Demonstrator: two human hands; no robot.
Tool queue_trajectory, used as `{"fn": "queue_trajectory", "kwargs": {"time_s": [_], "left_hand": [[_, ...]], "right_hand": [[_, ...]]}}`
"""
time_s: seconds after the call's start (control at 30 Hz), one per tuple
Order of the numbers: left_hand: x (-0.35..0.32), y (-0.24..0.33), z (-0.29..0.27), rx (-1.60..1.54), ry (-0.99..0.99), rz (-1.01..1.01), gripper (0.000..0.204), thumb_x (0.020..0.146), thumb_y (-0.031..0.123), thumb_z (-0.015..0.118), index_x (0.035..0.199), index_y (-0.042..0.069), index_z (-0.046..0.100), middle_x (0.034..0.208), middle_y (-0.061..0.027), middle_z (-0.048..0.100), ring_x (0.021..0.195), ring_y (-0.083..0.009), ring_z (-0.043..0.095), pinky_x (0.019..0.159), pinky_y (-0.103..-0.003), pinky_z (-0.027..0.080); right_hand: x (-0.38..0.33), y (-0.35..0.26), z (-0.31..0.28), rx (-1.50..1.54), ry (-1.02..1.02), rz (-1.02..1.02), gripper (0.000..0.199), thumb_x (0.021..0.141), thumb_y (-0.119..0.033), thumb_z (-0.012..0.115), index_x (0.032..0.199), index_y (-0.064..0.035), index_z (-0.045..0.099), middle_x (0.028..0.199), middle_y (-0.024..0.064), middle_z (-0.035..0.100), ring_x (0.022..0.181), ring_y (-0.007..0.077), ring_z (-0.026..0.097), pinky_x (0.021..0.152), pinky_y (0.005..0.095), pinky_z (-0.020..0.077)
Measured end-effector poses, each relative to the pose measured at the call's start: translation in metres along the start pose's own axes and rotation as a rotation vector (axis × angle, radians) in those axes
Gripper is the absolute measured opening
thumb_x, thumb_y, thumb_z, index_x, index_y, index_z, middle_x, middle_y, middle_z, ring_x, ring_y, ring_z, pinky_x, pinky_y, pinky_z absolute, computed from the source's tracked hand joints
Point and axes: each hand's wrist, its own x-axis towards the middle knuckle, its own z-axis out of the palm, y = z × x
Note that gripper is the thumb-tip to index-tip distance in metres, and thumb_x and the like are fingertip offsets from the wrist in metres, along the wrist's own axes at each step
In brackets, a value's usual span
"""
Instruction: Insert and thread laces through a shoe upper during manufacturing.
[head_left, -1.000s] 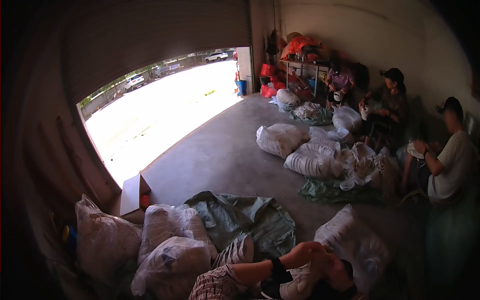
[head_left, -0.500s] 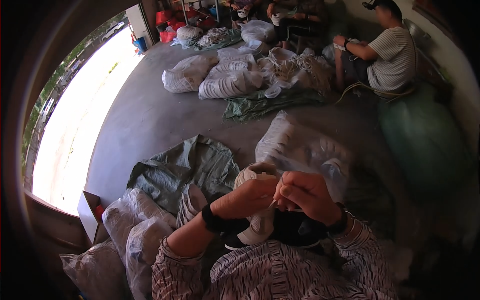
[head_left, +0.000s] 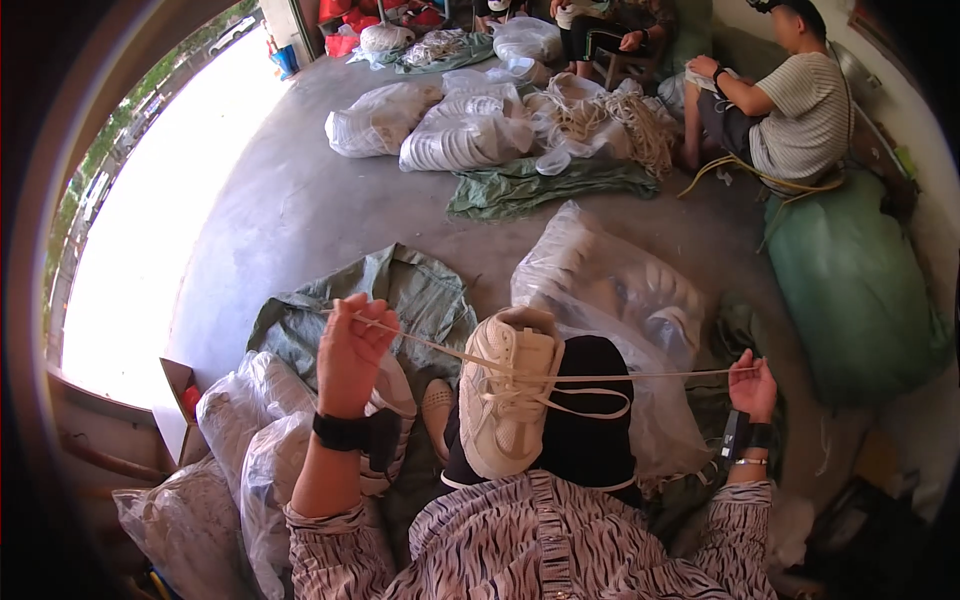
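A cream sneaker (head_left: 505, 440) rests on my lap, its toe toward me and its opening away. Thin cream shoelaces (head_left: 590, 379) run from its upper part out to both sides. At the left, raised beside the shoe, my left hand (head_left: 350, 355) pinches one lace. Far out to the right, my right hand (head_left: 752, 388) grips the other lace end between closed fingers, and that stretch is pulled straight. A loose loop of lace hangs to the right of the shoe over my dark trousers (head_left: 598, 440).
Clear plastic bags (head_left: 270, 430) stand at my left, near a green woven sheet (head_left: 420, 285). Ahead lies a clear bag of shoe parts (head_left: 600, 275). Farther off are white bundles (head_left: 465, 135), a seated person (head_left: 800, 110) and a big green sack (head_left: 850, 285).
My hands were together above the shoe; they have drawn wide apart, stretching the laces outward. The sneaker is now fully visible on my lap. The seated person's hands have lowered to the knee.
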Motion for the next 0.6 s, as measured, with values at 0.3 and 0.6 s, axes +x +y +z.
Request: {"fn": "queue_trajectory", "kwargs": {"time_s": [0.3, 0.6], "left_hand": [[-0.022, 0.076, -0.085, 0.061, 0.015, 0.053, 0.026, 0.098, 0.025, 0.042, 0.105, 0.005, 0.057, 0.062, 0.0044, 0.039, 0.055, -0.0065, 0.039, 0.056, -0.024, 0.041], [-0.064, -0.001, 0.017, 0.873, -0.310, -0.289, 0.026, 0.097, 0.018, 0.042, 0.093, 0.000, 0.061, 0.064, 0.0030, 0.047, 0.057, -0.0047, 0.042, 0.054, -0.019, 0.035]], "right_hand": [[0.008, -0.039, -0.069, -0.119, 0.016, 0.193, 0.024, 0.094, -0.028, 0.050, 0.083, -0.0100, 0.060, 0.083, 0.0045, 0.067, 0.041, 0.0061, 0.039, 0.038, 0.0225, 0.0342], [-0.078, 0.109, 0.135, -0.944, -0.525, 0.189, 0.017, 0.092, -0.018, 0.051, 0.085, -0.0046, 0.060, 0.078, 0.0076, 0.066, 0.044, 0.0051, 0.045, 0.040, 0.0182, 0.0344]]}}
